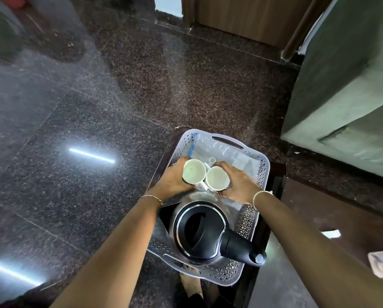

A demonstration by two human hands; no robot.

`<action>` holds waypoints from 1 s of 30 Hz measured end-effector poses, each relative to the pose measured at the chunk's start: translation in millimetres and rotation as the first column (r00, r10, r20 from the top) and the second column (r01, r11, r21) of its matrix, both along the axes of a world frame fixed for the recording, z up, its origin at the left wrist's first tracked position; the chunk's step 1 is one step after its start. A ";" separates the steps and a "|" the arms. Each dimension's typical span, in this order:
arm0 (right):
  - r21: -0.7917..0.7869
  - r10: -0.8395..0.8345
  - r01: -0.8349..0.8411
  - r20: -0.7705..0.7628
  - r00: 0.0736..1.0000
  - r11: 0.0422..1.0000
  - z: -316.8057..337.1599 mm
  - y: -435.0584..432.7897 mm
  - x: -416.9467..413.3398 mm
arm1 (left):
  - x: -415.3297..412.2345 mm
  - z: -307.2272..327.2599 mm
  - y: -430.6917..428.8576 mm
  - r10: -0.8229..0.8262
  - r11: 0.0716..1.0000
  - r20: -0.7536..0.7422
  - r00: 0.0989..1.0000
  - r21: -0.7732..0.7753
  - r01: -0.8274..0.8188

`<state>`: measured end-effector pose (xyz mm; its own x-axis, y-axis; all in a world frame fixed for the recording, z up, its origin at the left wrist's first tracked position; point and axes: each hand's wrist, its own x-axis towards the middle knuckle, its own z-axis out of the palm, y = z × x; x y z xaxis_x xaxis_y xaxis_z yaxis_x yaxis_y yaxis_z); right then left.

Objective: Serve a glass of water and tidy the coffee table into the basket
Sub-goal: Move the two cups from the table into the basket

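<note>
Both my forearms are reaching forward from the near edge, over the kettle (199,230), which is standing in the near part of the basket (265,165) with its black handle pointing to the near right.

On the left, my left hand (172,180) is curling its fingers round the side of the left cup (193,171) and gripping it. Just beside it, the right cup (217,178) is sitting in my right hand (239,185), whose fingers are wrapping round its far and right side. Both cups are inside the basket walls, between the kettle and some clear plastic bags (219,150) in the far part. They are looking empty to me.

I am judging that the tidying is well along: kettle, bags and now the cups are in the basket, which is standing on the left corner of the coffee table (315,214). On the right of the table two small white things (331,234) are lying, so perhaps something is left to collect.

No glass of water is showing anywhere, so I cannot say whether the serving is done. My hands are hiding the bottoms of the cups, so I cannot tell if they are resting on the basket floor or hanging just above it. The right edge is cutting off one white thing, and I cannot make out what it is.
</note>
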<state>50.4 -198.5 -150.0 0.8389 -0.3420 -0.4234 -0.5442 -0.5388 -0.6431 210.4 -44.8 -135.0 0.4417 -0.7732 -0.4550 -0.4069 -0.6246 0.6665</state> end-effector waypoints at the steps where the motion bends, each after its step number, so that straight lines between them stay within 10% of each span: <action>1: 0.002 0.012 -0.012 -0.006 1.000 1.000 0.2 0.3 -0.5 | 0.2 -1.1 0.4 -0.006 1.000 0.005 1.000 -0.001 0.006; 30: -0.085 0.131 -0.140 -0.104 0.986 0.986 21.9 -4.7 -17.3 | 2.6 34.1 3.7 -0.071 0.986 0.022 0.997 0.151 0.067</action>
<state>33.1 -203.2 -128.1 0.8362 -0.2691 -0.4778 -0.5199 -0.6660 -0.5349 213.0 -41.1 -100.9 0.4036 -0.7260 -0.5568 -0.4688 -0.6867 0.5555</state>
